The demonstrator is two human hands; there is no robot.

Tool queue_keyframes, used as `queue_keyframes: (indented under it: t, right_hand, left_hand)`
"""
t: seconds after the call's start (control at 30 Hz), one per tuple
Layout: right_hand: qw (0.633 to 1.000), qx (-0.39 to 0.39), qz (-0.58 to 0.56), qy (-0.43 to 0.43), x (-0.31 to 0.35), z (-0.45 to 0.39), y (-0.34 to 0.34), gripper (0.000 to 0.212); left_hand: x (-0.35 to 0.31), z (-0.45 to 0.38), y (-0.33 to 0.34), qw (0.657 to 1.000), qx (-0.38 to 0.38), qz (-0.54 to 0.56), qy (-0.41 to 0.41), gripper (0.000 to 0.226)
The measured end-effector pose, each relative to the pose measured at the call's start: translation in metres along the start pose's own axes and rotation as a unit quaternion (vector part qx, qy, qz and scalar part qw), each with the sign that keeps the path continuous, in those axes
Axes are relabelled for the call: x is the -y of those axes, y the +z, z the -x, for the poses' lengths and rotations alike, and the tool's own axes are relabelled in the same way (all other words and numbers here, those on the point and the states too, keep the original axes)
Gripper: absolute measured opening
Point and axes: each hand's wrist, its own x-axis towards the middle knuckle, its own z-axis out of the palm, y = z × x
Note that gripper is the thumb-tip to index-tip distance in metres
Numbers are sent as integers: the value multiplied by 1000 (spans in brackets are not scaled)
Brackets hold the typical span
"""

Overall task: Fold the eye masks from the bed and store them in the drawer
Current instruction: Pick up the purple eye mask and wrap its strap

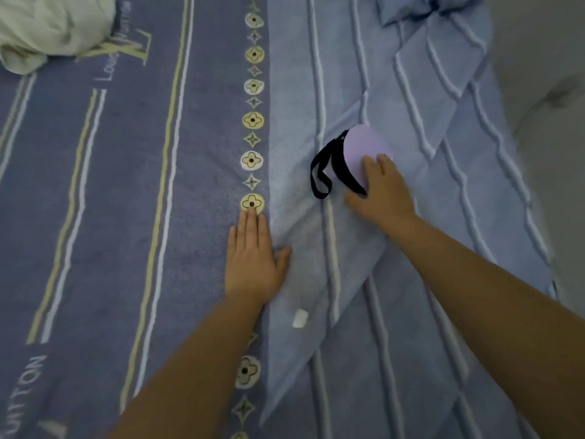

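Note:
A lilac eye mask (pixel 364 146) with a black strap (pixel 329 172) lies folded on the light blue striped blanket (pixel 443 312), right of the middle of the bed. My right hand (pixel 383 191) rests on its near edge, fingers spread and touching the mask, thumb by the strap. My left hand (pixel 253 255) lies flat, palm down, on the bed cover to the left, apart from the mask, fingers together and holding nothing. The strap loops out to the left of the mask.
The darker blue patterned bed cover (pixel 110 217) fills the left half. A crumpled white cloth (pixel 50 26) sits at the far left corner. A small white tag (pixel 300 318) lies on the blanket. The bed's right edge meets a pale floor (pixel 550 90).

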Motion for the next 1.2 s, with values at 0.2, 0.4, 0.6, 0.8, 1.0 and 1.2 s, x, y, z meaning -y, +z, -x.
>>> queue_keyframes:
  t: [0.2, 0.4, 0.6, 0.8, 1.0, 1.2]
  right_hand:
    - [992, -7, 27, -122, -25, -13, 14, 52]
    - [974, -123, -1, -190, -31, -1, 0, 28]
    - [946, -153, -1, -286, -34, 74, -7, 14]
    - [946, -88, -70, -303, -40, 172, 3, 31]
    - [971, -64, -142, -184, -34, 211, -51, 25]
    - [896, 47, -420, -135, 46, 212, -194, 56]
  left_hand:
    - [3, -2, 4, 999, -51, -2, 6, 82]
    - [-1, -1, 1, 998, -59, 3, -1, 80]
    - [-23, 23, -10, 989, -128, 74, -2, 35]
    - [-81, 77, -20, 836, 119, 495, -206, 35]
    - [-107, 98, -97, 891, 118, 432, -78, 17]
    - [-148, 128, -261, 956, 93, 259, 99, 26]
